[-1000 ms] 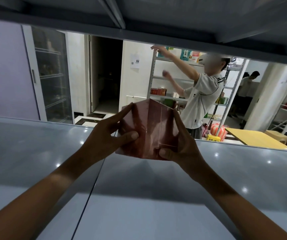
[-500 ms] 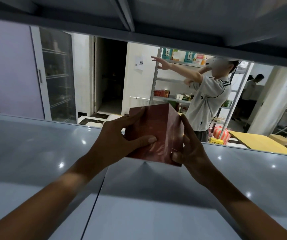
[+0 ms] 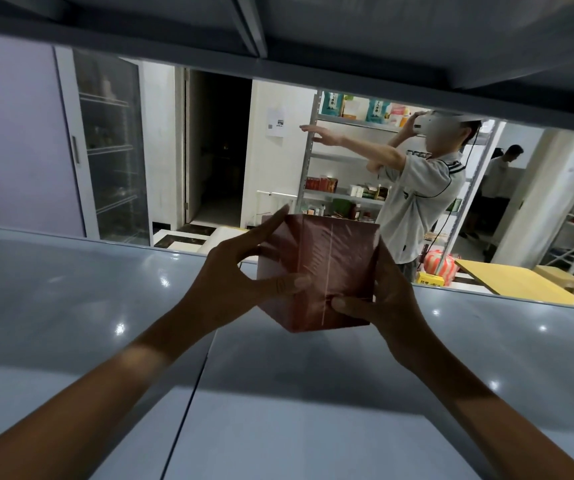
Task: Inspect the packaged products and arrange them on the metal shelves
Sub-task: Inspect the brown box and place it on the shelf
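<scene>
A dark red box wrapped in clear film [image 3: 327, 271] is held just above the grey metal shelf [image 3: 71, 306], a little tilted with one lower corner pointing down. My left hand [image 3: 240, 278] grips its left side, thumb across the front and fingers reaching over the top left corner. My right hand [image 3: 389, 299] grips the right side, its thumb on the lower front edge. The box's back and underside are hidden.
The shelf above [image 3: 278, 36] hangs low overhead. Beyond the shelf's far edge a person in a grey shirt [image 3: 417, 202] reaches at another rack stocked with packages [image 3: 347, 168]. A glass-door cabinet [image 3: 105, 150] stands left, yellow boards [image 3: 510, 282] right.
The box has turned in my hands, its front face now squarer to me, and it sits slightly lower and closer to the shelf. The person behind raised a hand to the head.
</scene>
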